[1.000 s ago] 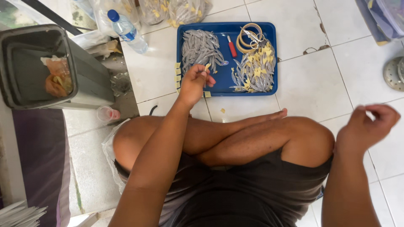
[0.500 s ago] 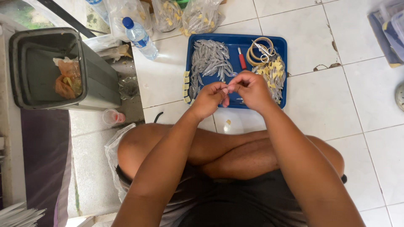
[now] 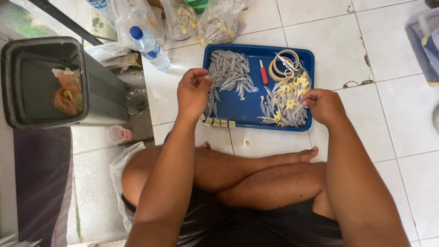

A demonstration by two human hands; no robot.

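Observation:
A blue tray point(image 3: 241, 109) lies on the white tiled floor in front of my crossed legs. A pile of small silvery fish point(image 3: 230, 74) fills its left half. A second fish pile with yellow pieces point(image 3: 285, 101) lies at its right. My left hand point(image 3: 194, 93) hovers over the tray's left edge with fingers curled, pinching something small that I cannot make out. My right hand point(image 3: 323, 106) rests on the tray's right rim with its fingers touching the mixed pile. A red-handled tool point(image 3: 264, 73) and scissors on coiled bands point(image 3: 285, 65) lie at the tray's far side.
A grey waste bin point(image 3: 50, 82) with orange scraps stands at the left. A plastic water bottle point(image 3: 149, 47) and clear bags of fish point(image 3: 215, 24) lie beyond the tray. Small yellow squares point(image 3: 218, 122) line the tray's near edge. A small plastic cup point(image 3: 118, 134) sits by the bin.
My hands were together over the tray's near edge; now they have parted, the left to the left fish pile, the right to the mixed pile.

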